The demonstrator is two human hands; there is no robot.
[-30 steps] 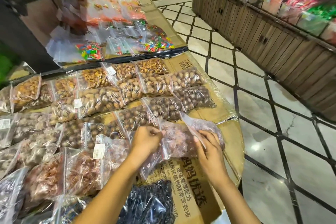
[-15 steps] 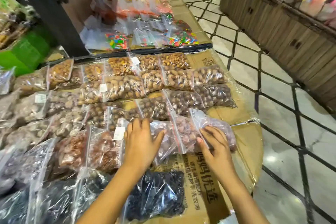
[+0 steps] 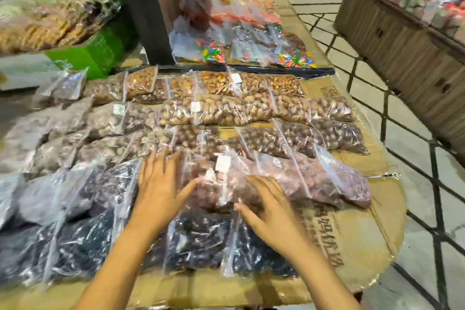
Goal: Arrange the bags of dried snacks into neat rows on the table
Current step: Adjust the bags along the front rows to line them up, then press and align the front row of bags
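Both hands are laid flat, fingers spread, gripping nothing — the left hand (image 3: pixel 161 184) and right hand (image 3: pixel 270 211) are pressed on clear bags of reddish-brown snacks (image 3: pixel 297 178) in the row near the cardboard-covered table (image 3: pixel 364 239) edge

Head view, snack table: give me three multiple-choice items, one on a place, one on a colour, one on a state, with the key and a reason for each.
1. Where do the bags of bright multicoloured candy lie?
A. far end of the table
B. nearest edge
C. on the floor

2. What colour is the box at the left?
A. red
B. green
C. white

3. How are the two hands?
A. fists closed
B. lifting a bag clear
C. open, fingers spread over the bags

Key: 1 A, beyond the nut rows. 2 B, plainly green. 3 C, left hand and right hand lie flat on the reddish bags.
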